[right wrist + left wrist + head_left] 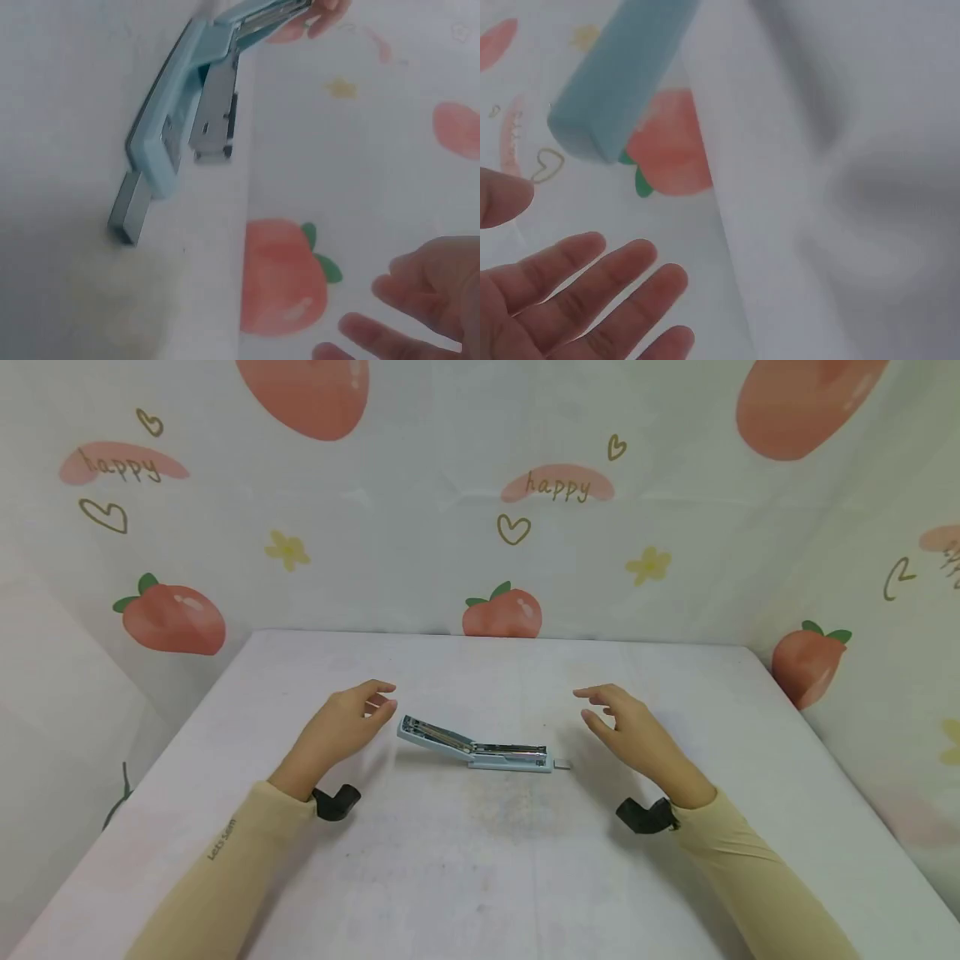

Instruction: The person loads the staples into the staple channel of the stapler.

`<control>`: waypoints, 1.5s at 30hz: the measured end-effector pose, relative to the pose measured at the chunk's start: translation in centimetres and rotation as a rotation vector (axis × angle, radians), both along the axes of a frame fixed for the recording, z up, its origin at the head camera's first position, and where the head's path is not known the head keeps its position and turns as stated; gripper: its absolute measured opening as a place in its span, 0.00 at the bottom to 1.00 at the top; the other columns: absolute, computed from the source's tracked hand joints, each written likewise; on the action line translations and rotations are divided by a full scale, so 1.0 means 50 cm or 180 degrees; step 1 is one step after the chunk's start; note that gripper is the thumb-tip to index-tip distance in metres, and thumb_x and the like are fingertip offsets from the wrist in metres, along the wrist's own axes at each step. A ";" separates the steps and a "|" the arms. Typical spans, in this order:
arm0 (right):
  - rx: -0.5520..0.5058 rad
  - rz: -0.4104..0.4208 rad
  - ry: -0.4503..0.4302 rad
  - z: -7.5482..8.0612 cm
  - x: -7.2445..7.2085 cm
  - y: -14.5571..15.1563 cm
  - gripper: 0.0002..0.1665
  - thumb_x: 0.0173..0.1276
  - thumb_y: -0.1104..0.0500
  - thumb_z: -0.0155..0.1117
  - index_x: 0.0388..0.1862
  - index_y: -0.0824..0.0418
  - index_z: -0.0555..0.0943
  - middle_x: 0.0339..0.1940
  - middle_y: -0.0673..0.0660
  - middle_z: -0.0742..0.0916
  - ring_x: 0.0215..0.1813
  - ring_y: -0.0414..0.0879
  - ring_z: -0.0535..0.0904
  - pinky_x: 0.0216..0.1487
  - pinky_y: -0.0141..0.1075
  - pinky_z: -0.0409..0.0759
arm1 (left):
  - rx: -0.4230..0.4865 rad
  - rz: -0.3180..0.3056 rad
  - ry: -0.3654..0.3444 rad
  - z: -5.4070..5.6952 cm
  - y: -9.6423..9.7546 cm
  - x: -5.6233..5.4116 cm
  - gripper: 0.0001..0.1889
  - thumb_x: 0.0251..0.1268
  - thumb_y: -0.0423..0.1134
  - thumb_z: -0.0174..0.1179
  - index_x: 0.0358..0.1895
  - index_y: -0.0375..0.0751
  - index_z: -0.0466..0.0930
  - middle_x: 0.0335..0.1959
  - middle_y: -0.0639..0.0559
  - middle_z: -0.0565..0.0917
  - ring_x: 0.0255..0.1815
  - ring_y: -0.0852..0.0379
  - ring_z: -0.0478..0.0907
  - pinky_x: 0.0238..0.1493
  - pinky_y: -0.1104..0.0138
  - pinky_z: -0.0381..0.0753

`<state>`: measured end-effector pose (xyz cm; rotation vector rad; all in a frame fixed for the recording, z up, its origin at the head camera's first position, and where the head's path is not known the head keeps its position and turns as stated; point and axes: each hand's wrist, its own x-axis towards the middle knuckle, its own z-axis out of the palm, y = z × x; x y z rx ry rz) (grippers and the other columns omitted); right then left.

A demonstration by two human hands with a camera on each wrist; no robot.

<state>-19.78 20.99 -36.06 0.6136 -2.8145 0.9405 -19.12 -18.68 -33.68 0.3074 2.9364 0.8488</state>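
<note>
A light blue stapler (510, 765) lies opened out wide on the white table, its upper arm tilted up toward the left. At its right end sits a small grey metal piece (129, 211), perhaps a strip of staples; whether it is joined to the stapler I cannot tell. My left hand (341, 727) hovers just left of the raised arm, fingers loosely bent and holding nothing. To the right, my right hand (632, 728) is held above the table, apart from the stapler, fingers relaxed. In the left wrist view the stapler's blue end (622, 82) is near my thumb.
The white table (480, 868) ends at a back edge against a cloth (420, 510) printed with peaches, hearts and flowers. Black wrist cameras (337, 802) hang under both wrists. A dark cord (120, 797) shows at the far left edge.
</note>
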 end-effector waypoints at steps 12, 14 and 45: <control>-0.0961 0.0161 -0.0557 -0.008 0.025 -0.013 0.21 0.73 0.57 0.58 0.62 0.60 0.75 0.59 0.64 0.81 0.59 0.54 0.78 0.57 0.34 0.76 | 0.0894 0.0025 -0.0149 -0.030 0.037 0.006 0.23 0.75 0.44 0.50 0.70 0.44 0.65 0.67 0.42 0.71 0.66 0.40 0.70 0.61 0.46 0.72; -0.1046 0.0194 -0.0653 -0.012 0.028 -0.016 0.21 0.73 0.56 0.58 0.62 0.61 0.74 0.58 0.65 0.81 0.59 0.54 0.78 0.56 0.29 0.75 | 0.0930 0.0010 -0.0169 -0.033 0.040 0.006 0.25 0.74 0.44 0.51 0.70 0.44 0.63 0.68 0.41 0.70 0.67 0.40 0.69 0.61 0.46 0.71; -0.0994 0.0136 -0.1654 -0.066 0.024 -0.002 0.24 0.65 0.59 0.66 0.57 0.69 0.77 0.54 0.66 0.82 0.52 0.51 0.80 0.49 0.36 0.76 | 0.1895 -0.0353 -0.0805 -0.053 0.014 0.007 0.28 0.70 0.40 0.57 0.69 0.33 0.63 0.66 0.32 0.66 0.62 0.41 0.72 0.57 0.55 0.77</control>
